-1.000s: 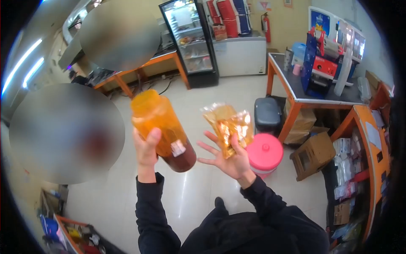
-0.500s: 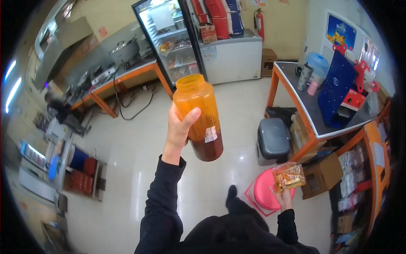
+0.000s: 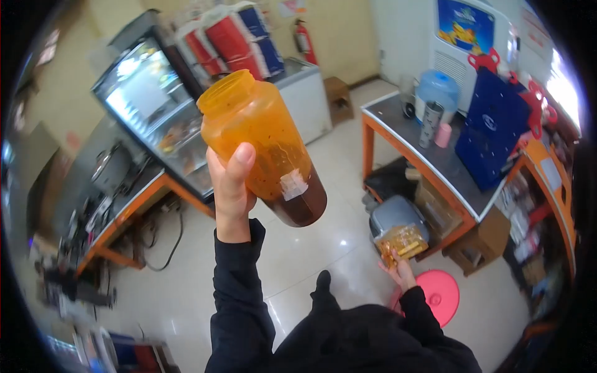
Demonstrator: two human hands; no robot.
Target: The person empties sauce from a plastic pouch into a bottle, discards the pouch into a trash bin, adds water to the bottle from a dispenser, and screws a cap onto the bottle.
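My left hand point(image 3: 231, 189) is wrapped round an orange plastic jar point(image 3: 267, 149), its thumb across the near side. The jar's wide mouth has no lid on it, and the jar tilts to the left. Dark brown contents fill its lower part, and a torn white label sticks to the wall. Low on the right, my right hand point(image 3: 398, 270) grips a clear packet point(image 3: 401, 242) with orange-yellow contents. That packet is in front of a grey lidded bin point(image 3: 398, 214). Just below my right hand stands a pink bucket with a lid point(image 3: 440, 295).
An orange-framed table point(image 3: 398, 133) at right carries a blue water bottle point(image 3: 438, 90), a tumbler point(image 3: 430, 124), a pink cup point(image 3: 443, 135) and a blue panel point(image 3: 491, 124). A glass-door fridge point(image 3: 149, 99) and white freezer point(image 3: 301, 102) stand ahead. A person point(image 3: 71, 283) is far left.
My view has turned right. The jar has come closer and leans further left. The packet has shifted from over the pink lid to in front of the grey bin. Both hands keep their hold.
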